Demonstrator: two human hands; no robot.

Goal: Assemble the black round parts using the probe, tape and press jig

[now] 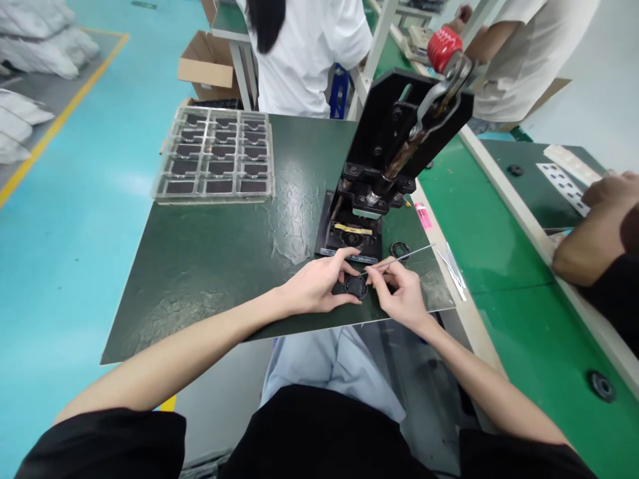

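Lap: our black top and pale blue trousers (332, 366) fill the near edge, tucked under the table.
Left hand: our left hand (314, 286) is curled loosely, thumb and fingertips pinching the black round part (356, 287) and holding it down.
Right hand: our right hand (402, 296) is closed in a pen-style pinch on the tweezers (399, 258), whose tips meet the top edge of the part while the long end sticks out to the far right.
Where the part sits: on the dark green mat (224, 266), near its near edge, right between both hands and just in front of the press base.
Press: a black hand press (394, 146) stands just beyond the hands, its red-capped lever (444, 46) tipped up towards the far right.
Small bits: a black ring (400, 250) lies beside the press base, under the tweezers' shaft. A pink marker-ish thing (423, 216) sits a bit farther out, can't tell exactly what it is.
Tray: a clear compartment tray (214, 156) full of dark pieces sits far left on the mat, well apart from the hands.
Belt: a bright green conveyor (479, 226) runs along the right, with a black disc (600, 386) lying on it near us.
Other people: a co-worker's forearm (594, 239) rests at the right edge, and a person in a white shirt (304, 53) stands beyond the table next to a cardboard box (207, 63).
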